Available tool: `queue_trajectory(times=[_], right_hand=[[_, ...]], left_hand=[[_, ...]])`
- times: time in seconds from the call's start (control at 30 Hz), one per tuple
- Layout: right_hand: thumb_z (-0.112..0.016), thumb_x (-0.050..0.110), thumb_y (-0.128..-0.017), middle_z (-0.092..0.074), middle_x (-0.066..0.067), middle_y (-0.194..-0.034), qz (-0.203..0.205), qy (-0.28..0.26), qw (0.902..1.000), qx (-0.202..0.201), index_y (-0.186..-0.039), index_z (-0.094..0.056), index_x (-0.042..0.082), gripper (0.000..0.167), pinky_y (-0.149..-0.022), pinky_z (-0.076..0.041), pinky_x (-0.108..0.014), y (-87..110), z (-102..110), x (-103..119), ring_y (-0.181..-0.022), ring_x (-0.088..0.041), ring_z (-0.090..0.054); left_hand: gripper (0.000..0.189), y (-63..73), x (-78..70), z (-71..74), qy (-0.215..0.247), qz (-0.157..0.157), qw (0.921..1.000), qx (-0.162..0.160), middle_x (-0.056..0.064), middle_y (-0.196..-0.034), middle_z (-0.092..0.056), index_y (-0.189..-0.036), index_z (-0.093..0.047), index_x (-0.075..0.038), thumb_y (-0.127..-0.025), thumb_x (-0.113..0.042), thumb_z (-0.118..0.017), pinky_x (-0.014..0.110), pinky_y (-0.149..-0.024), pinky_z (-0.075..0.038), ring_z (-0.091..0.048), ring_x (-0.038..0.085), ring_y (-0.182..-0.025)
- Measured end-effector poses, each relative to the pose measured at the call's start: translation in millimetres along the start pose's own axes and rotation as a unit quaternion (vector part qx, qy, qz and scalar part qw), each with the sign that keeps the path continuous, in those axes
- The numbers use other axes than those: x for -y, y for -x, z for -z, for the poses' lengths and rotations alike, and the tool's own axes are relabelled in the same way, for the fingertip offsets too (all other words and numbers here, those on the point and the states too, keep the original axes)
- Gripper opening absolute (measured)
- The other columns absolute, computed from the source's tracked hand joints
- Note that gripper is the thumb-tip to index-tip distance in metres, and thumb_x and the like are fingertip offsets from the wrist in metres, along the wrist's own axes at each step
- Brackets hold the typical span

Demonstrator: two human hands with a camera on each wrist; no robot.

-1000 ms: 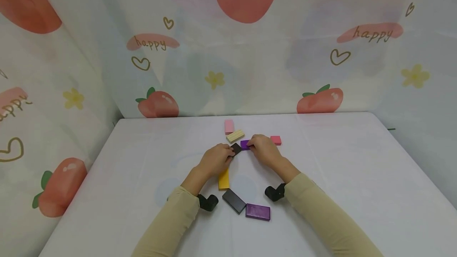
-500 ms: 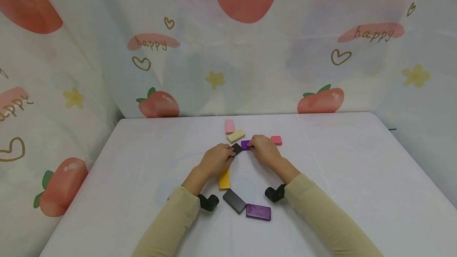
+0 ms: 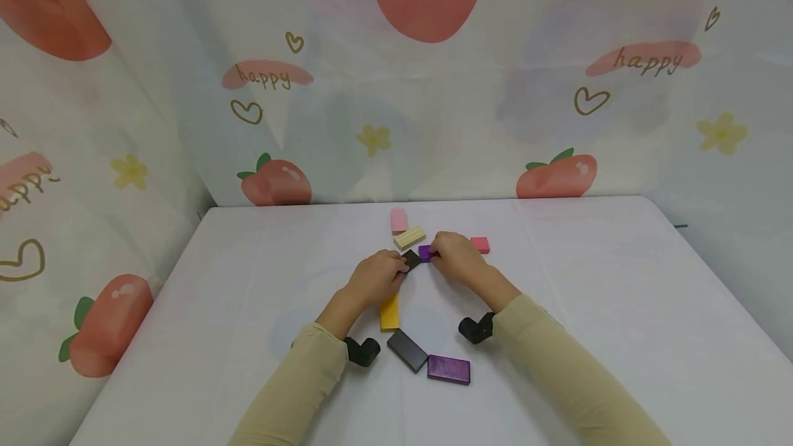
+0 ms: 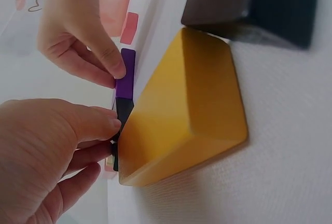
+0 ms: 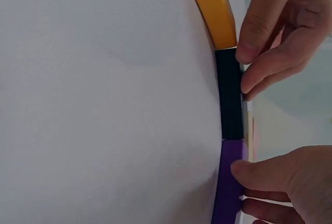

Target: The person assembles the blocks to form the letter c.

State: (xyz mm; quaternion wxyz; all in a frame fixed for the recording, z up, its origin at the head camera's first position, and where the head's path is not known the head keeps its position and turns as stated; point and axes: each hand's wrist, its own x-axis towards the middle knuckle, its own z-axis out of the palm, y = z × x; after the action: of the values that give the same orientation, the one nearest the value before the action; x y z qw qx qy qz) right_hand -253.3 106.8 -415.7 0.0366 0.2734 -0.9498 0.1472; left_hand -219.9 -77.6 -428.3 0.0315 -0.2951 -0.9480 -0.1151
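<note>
In the head view my left hand (image 3: 374,279) holds a black block (image 3: 411,261) between thumb and fingers. My right hand (image 3: 461,258) pinches a purple block (image 3: 424,253), part of it covered by the fingers. The right wrist view has the black block (image 5: 230,94) and purple block (image 5: 228,182) end to end, with little or no gap. At the black block's other end sits a yellow block (image 5: 213,9). All three lie in a curved line on the white table. The yellow block (image 4: 197,89) is large in the left wrist view.
The curve continues toward me with a dark grey block (image 3: 407,351) and another purple block (image 3: 449,369). Beyond my hands lie a pale wooden block (image 3: 409,237), a light pink block (image 3: 399,221) and a deeper pink block (image 3: 480,245). A patterned cloth wall stands behind the table.
My right wrist has lifted very slightly. Both hands keep their hold on the same blocks, which show no clear movement.
</note>
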Motion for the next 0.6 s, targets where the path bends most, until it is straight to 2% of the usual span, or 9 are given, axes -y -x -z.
queue_trajectory(times=[0.07,0.13,0.3,0.33,0.53,0.6], right_hand=[[-0.069,0.006,-0.080,-0.062,-0.008,-0.078,-0.002,0.003,0.9998,0.020,-0.084,-0.070,-0.001,0.008,-0.068,-0.049,-0.033,-5.0,3.0,0.3,-0.072,-0.019,-0.056],[-0.068,0.009,-0.082,-0.063,-0.008,-0.081,-0.014,-0.003,0.9994,0.032,-0.087,-0.070,-0.001,0.011,-0.071,-0.049,-0.034,-10.2,5.0,0.4,-0.075,-0.020,-0.057],[-0.063,0.010,-0.085,-0.065,-0.014,-0.097,-0.041,-0.031,0.9984,0.024,-0.099,-0.068,-0.004,0.020,-0.087,-0.046,-0.039,-22.8,5.1,2.0,-0.096,-0.028,-0.059],[-0.062,0.010,-0.084,-0.065,-0.014,-0.097,-0.030,-0.035,0.9989,0.011,-0.099,-0.069,-0.003,0.021,-0.086,-0.046,-0.038,-27.2,-1.9,-3.7,-0.095,-0.028,-0.059],[-0.059,0.005,-0.084,-0.065,-0.013,-0.096,0.017,-0.050,0.9985,-0.012,-0.097,-0.069,-0.003,0.018,-0.086,-0.047,-0.038,-35.3,-11.9,0.6,-0.093,-0.027,-0.060],[-0.057,0.003,-0.086,-0.065,-0.012,-0.095,0.025,-0.051,0.9984,0.003,-0.094,-0.069,-0.002,0.015,-0.086,-0.047,-0.037,-35.4,-9.5,10.2,-0.090,-0.026,-0.060]], left_hand=[[0.018,0.0,0.1,0.3,0.001,-0.001,1.0000,-0.002,0.005,-0.108,-0.063,-0.101,-0.072,-0.008,-0.088,-0.012,-0.060,0.030,-0.087,-0.046,-0.057,0.019,-0.100],[0.018,0.2,0.2,0.4,0.003,-0.005,1.0000,-0.002,0.005,-0.108,-0.063,-0.101,-0.072,-0.007,-0.088,-0.012,-0.060,0.030,-0.088,-0.046,-0.057,0.019,-0.100],[0.017,1.1,1.1,-0.9,0.006,-0.011,0.9999,-0.005,0.005,-0.108,-0.064,-0.100,-0.072,-0.006,-0.088,-0.011,-0.061,0.030,-0.089,-0.045,-0.057,0.019,-0.101],[0.017,1.3,1.4,-1.1,0.007,-0.012,0.9999,-0.006,0.005,-0.108,-0.064,-0.100,-0.072,-0.006,-0.088,-0.011,-0.061,0.030,-0.090,-0.045,-0.057,0.019,-0.101],[0.017,2.2,2.7,-1.4,0.007,-0.014,0.9998,-0.013,0.005,-0.107,-0.064,-0.100,-0.072,-0.006,-0.088,-0.011,-0.060,0.030,-0.089,-0.045,-0.057,0.020,-0.102],[0.017,2.5,3.2,-1.4,0.007,-0.012,0.9998,-0.015,0.005,-0.106,-0.064,-0.099,-0.072,-0.006,-0.088,-0.012,-0.060,0.030,-0.088,-0.045,-0.057,0.020,-0.101]])
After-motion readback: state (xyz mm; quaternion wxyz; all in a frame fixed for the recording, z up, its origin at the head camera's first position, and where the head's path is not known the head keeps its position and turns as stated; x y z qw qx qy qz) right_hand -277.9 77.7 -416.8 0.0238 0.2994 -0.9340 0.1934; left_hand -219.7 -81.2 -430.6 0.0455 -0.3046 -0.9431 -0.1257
